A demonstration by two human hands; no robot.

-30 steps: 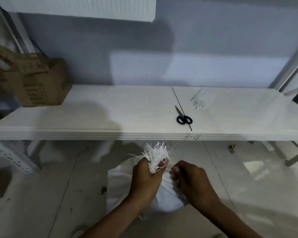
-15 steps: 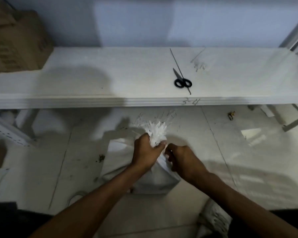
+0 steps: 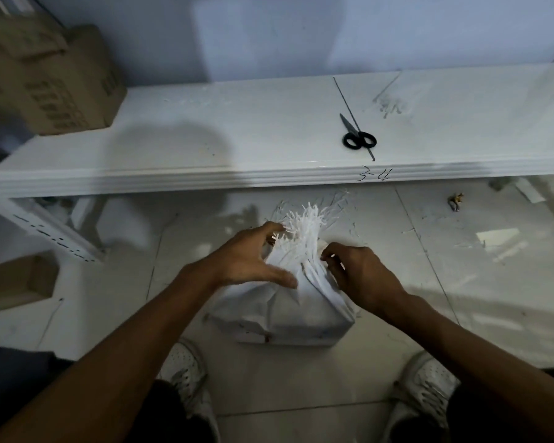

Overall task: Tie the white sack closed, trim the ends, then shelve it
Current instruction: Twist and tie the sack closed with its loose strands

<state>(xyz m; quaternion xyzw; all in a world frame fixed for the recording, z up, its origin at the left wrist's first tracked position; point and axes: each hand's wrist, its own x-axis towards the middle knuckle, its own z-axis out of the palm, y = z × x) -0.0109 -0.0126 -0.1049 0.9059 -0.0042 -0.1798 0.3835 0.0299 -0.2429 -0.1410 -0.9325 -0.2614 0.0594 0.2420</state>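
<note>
hands flank the sack's neck, scissors far at 1 o'clock

both hands sit at the gathered neck of the white sack (image 3: 288,302), which stands on the floor between the person's shoes. left hand (image 3: 250,260) is spread loose against the neck's 9 o'clock side, gripping nothing firmly; right hand (image 3: 362,276) is curled at 3 o'clock, its fingertips (image 3: 328,255) pinched, on what i cannot tell. frayed ends (image 3: 304,222) fan toward 12 o'clock, the neck's long axis upright. scissors (image 3: 359,139) lie on the shelf (image 3: 205,135), well apart, likely nearer the right hand.
</note>
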